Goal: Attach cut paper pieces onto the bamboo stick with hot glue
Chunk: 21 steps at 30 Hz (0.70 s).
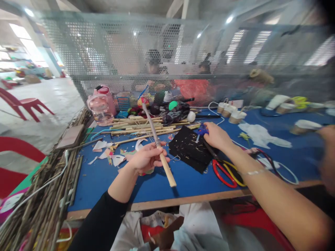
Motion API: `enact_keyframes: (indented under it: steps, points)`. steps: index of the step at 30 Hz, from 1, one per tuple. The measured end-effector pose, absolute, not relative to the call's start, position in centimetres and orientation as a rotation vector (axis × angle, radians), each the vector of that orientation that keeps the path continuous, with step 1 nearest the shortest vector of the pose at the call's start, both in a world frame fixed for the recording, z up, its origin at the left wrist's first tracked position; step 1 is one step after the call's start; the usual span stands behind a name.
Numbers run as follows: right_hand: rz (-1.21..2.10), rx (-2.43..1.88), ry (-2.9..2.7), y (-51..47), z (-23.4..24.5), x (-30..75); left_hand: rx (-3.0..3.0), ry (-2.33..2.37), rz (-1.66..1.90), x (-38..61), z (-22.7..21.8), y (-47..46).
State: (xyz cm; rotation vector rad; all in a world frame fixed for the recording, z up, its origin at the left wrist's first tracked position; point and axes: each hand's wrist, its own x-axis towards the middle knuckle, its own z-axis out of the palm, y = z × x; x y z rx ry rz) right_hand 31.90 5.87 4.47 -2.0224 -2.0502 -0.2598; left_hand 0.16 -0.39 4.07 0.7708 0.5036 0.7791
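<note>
Blue table, left fingers holding stick, end toward front edge

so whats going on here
A person's left hand holds a partly wrapped pale stick, its far end angled away. The right hand touches a blue tool at the edge of a black sheet. Scissors lie under the right forearm; paper scraps lie to the left.

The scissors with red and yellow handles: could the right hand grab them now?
Probably yes: the scissors' red handle lies uncovered near the right hand, though that hand would likely have to put down the blue tool first.
</note>
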Motion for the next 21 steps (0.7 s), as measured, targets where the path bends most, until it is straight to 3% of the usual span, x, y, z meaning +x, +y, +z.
enact_keyframes:
  steps: [3, 7, 14, 21]
  points:
    - [0.079, -1.812, -2.339, 1.1, 4.7, 26.4, 0.753, 0.456, 0.795, -1.5, 5.2, -0.3]
    - [0.484, -1.149, -2.674, -3.7, 3.2, 19.1, 0.750, 0.441, 0.816, -3.2, 6.3, -0.3]
    - [0.396, -1.233, -2.622, -2.4, 1.2, 12.2, 0.737, 0.517, 0.781, -2.9, 7.1, -0.4]
    - [0.388, -1.266, -2.655, -4.6, 3.1, 19.2, 0.786, 0.566, 0.765, -2.3, 6.7, -0.5]
